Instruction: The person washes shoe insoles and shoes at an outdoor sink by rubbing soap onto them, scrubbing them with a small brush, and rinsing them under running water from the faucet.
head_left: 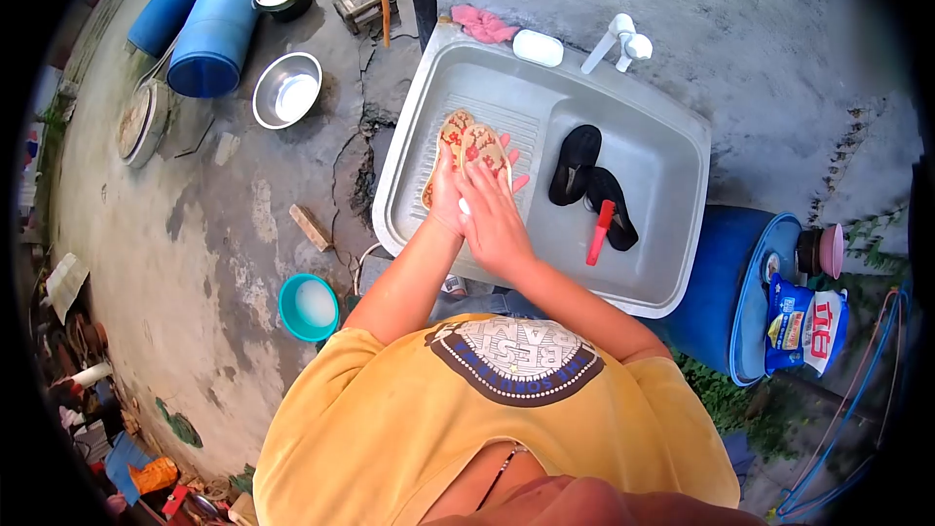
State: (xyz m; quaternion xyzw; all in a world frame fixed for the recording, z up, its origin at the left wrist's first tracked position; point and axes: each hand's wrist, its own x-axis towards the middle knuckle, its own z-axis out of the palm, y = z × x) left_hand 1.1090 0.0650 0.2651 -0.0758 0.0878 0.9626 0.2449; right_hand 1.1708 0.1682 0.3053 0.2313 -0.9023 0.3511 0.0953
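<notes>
Over the ribbed washboard side of the sink (389, 197), my left hand (447, 197) and my right hand (497, 229) are pressed together. My right hand lies across the left, and fingertips stick out on the far side. A small white piece (465, 206), like soap, shows between the palms; most of it is hidden. Beneath the hands lie a pair of patterned insoles (484, 143), beige with red, partly covered. In the basin to the right rest two black shoes (577, 164), and a red-handled brush (601, 232) lies against the nearer one.
A white tap (620, 43), a white soap dish (538, 48) and a pink cloth (483, 23) line the sink's back edge. At right stands a blue barrel (726, 282) with a detergent bag (804, 326). A teal bucket (309, 307) and a metal basin (287, 91) sit on the ground.
</notes>
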